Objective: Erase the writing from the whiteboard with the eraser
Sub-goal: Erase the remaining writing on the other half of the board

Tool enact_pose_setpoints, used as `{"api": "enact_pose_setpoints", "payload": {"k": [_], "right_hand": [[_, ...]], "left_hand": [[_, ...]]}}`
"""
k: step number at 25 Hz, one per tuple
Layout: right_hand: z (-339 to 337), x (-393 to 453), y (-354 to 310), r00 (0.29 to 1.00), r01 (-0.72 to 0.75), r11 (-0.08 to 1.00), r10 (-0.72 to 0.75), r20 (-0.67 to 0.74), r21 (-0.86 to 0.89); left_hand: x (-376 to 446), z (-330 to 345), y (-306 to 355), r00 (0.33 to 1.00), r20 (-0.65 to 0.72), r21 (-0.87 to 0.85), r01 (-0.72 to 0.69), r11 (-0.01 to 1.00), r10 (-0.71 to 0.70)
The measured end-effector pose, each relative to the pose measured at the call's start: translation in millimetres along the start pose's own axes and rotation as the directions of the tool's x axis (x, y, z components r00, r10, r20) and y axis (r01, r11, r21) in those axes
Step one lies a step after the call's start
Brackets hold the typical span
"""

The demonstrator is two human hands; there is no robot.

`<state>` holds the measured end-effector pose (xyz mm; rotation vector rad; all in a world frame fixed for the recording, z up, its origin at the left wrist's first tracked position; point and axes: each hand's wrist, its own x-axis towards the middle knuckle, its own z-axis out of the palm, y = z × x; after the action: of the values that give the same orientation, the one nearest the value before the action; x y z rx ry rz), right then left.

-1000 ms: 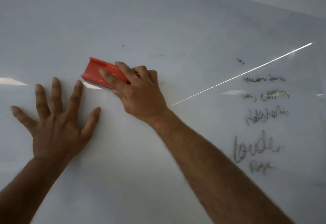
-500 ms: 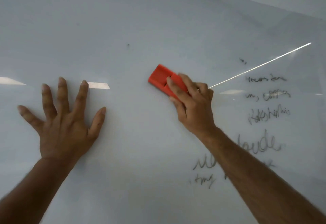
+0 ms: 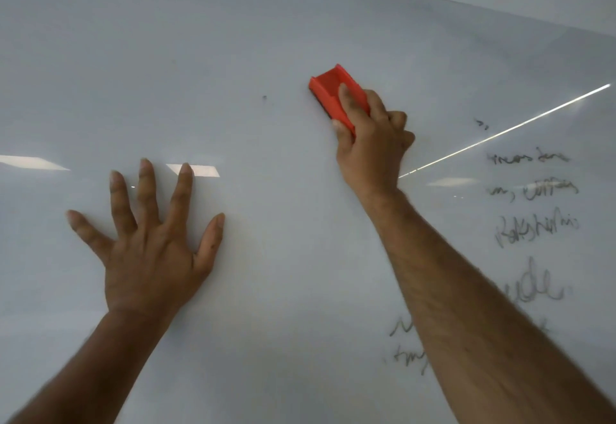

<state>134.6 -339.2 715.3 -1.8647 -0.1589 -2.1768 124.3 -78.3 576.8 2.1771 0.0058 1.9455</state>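
Note:
The whiteboard (image 3: 266, 40) fills the view. My right hand (image 3: 373, 143) grips a red eraser (image 3: 328, 90) and presses it flat on the board above centre. My left hand (image 3: 150, 243) lies flat on the board at the lower left, fingers spread, holding nothing. Black handwriting (image 3: 533, 190) runs in several lines down the right side. More scribbles (image 3: 405, 343) show at the lower middle, partly hidden by my right forearm. A small black dot (image 3: 264, 97) sits left of the eraser.
The board's top edge (image 3: 433, 0) slants across the upper right, with wall above it. Ceiling-light reflections (image 3: 193, 170) and a bright streak (image 3: 506, 130) lie on the glossy surface.
My right hand has carried the eraser from beside my left hand rightward and then up the board. Scribbles at the lower middle came into sight. My left hand stayed flat.

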Motion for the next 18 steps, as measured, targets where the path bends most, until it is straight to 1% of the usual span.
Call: {"api": "enact_pose_setpoints", "payload": {"k": [2,4,5,7,8,9,10,11,12,15,18], "right_hand": [[8.4,-8.5,-42.1,0.991,0.132,0.991,-0.132,0.021,0.005],[14.8,-24.2,-75.5,0.953,0.301,0.954,-0.301,0.036,0.002],[15.8,-29.4,-82.9,0.918,0.394,0.919,-0.394,0.052,0.001],[10.3,-28.0,-75.7,0.824,0.563,0.826,-0.560,0.091,-0.011],[5.3,-24.7,-65.1,0.782,0.620,0.785,-0.616,0.101,-0.014],[1.3,-22.4,-53.6,0.755,0.652,0.758,-0.648,0.101,-0.017],[-1.9,-21.9,-39.6,0.753,0.656,0.755,-0.651,0.095,-0.023],[-4.7,-22.7,-25.1,0.775,0.631,0.775,-0.627,0.085,-0.029],[-7.2,-24.2,-11.4,0.811,0.584,0.811,-0.581,0.073,-0.033],[-19.6,-22.8,36.2,0.915,0.402,0.914,-0.398,0.066,-0.064],[-33.8,-7.1,92.9,0.970,0.240,0.967,-0.234,0.067,-0.090]], "left_hand": [[-0.3,0.1,0.2,1.000,0.001,-0.002,-0.001,1.000,0.001],[0.3,-0.5,-1.0,1.000,0.009,-0.009,-0.006,1.000,0.006],[0.7,-0.6,-1.9,1.000,0.019,-0.012,-0.004,1.000,0.004],[-0.6,1.0,-2.9,0.999,0.040,-0.029,0.003,1.000,-0.002],[-1.8,2.4,-1.9,0.999,0.039,-0.053,-0.006,0.999,0.008],[-2.8,3.9,-0.3,0.999,0.028,-0.085,-0.025,0.996,0.027],[-3.8,5.9,3.5,0.999,0.009,-0.115,-0.052,0.992,0.053],[-4.4,8.1,8.0,0.997,-0.012,-0.128,-0.081,0.988,0.080],[-4.9,9.8,12.2,0.994,-0.033,-0.125,-0.110,0.986,0.107],[-8.4,15.0,38.4,0.978,-0.057,-0.086,-0.205,0.975,0.201],[-12.9,23.0,78.9,0.962,-0.052,-0.067,-0.270,0.961,0.267]]}}
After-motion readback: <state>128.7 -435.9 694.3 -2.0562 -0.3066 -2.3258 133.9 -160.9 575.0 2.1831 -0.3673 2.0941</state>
